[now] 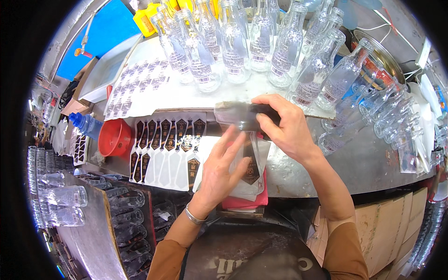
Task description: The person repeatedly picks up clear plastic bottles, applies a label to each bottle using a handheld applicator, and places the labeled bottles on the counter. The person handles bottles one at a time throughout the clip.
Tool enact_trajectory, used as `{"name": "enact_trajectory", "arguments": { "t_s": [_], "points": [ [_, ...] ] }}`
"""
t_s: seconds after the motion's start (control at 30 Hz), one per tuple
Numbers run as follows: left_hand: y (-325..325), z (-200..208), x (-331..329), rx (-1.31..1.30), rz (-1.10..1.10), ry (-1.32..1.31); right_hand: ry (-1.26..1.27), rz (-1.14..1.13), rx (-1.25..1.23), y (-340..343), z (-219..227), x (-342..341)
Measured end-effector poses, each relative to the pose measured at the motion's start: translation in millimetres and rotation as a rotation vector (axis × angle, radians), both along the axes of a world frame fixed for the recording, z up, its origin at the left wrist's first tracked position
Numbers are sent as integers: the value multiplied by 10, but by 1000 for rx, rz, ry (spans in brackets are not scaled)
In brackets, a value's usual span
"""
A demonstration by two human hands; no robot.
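My right hand grips a dark, blocky tool with a paler grey end, blurred by motion; its exact kind does not show. Below it lies a clear glass bottle with a black and gold label, on a red and white pad. My left hand is beside the bottle, fingers apart and slightly smeared; whether it touches the glass I cannot tell. To its left lies a sheet of black and gold labels, with several white gaps where labels are gone.
Clear bottles with printed back labels crowd the raised shelf, beside a label sheet. A red cup and a blue-capped bottle stand at left. More bottles lie at right. Cartons stand at lower right; bottles fill a rack at lower left.
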State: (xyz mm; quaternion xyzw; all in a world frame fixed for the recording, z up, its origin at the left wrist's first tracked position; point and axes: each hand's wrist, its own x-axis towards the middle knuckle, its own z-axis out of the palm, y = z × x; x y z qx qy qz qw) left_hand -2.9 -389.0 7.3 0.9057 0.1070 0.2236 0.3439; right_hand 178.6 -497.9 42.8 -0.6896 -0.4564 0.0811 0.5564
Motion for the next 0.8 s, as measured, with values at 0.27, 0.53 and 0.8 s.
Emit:
{"name": "enact_trajectory", "arguments": {
  "t_s": [0.27,0.53,0.8],
  "points": [
    [-36,-24,27,-185,9,-44,-196,50,-37,104,87,42],
    [-45,-76,32,-219,23,-58,-362,11,51,77,48,7],
    [-3,-163,-485,-228,-239,13,-224,462,-56,-585,69,-710]
  ]
}}
